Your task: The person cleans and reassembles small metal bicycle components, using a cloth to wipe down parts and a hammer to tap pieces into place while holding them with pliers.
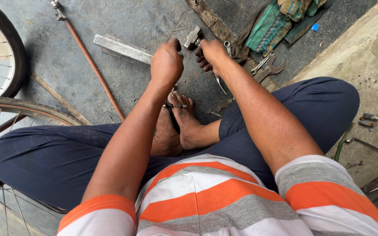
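On the concrete floor, seated cross-legged, both hands raised over my bare feet.
Right hand is closed around a small hammer, head up beside the fist. Left hand is clenched; what it grips I cannot tell. A small metal part lies at my toes. Spanners rest just right of the hammer hand; bicycle wheel at far left.

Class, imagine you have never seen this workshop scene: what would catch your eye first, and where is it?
First, the two raised hands at top centre: the right hand grips a hammer, while the left hand is closed in a fist beside it. Below them, bare feet pinch a small metal part on the floor. Bicycle wheels fill the left edge, and spanners lie at upper right.
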